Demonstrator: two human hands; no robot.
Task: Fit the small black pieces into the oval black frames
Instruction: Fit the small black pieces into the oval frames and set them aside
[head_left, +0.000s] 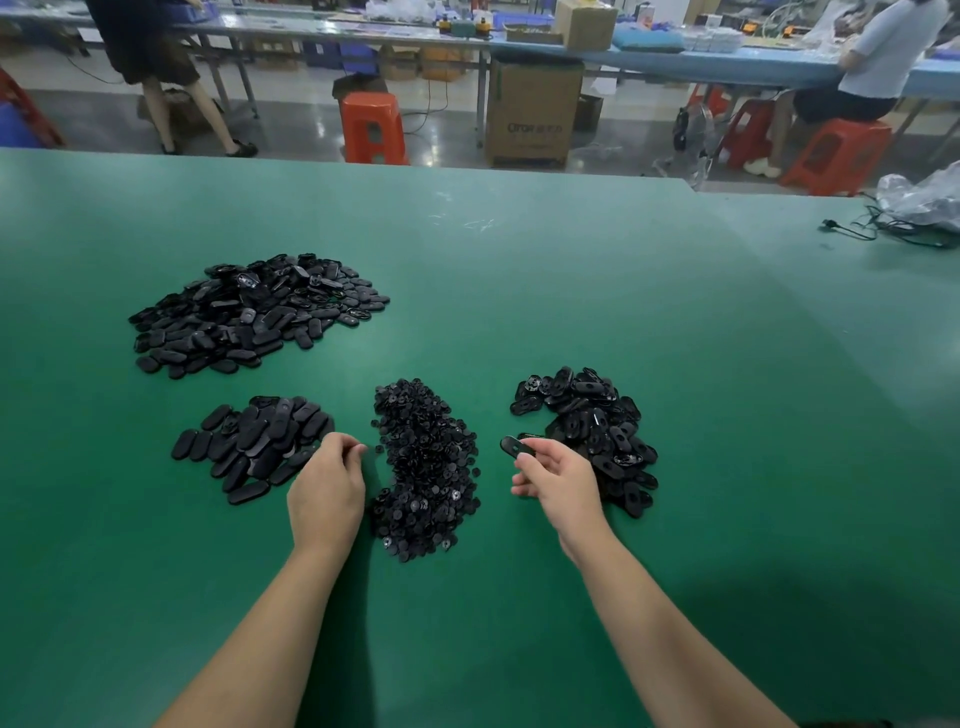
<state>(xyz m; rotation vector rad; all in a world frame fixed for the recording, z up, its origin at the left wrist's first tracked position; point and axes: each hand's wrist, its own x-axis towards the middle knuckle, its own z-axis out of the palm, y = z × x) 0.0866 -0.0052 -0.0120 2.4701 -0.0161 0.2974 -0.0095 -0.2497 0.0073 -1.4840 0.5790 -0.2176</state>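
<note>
Right hand (558, 475) pinches one oval frame (514, 447) by its near end, lifted just left of the frame pile (592, 436). Left hand (327, 486) curls at the small-pieces heap (423, 467) mid-table (519, 270), fingertips closed, can't tell if it's got one. Parts look light, stiff, slick plastic; grip by edges, w/ fingertips.

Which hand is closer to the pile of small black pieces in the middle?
Left. The left hand sits right at the left edge of the pile of small black pieces, fingertips nearly touching it. The right hand is off its right side, holding an oval frame.
</note>
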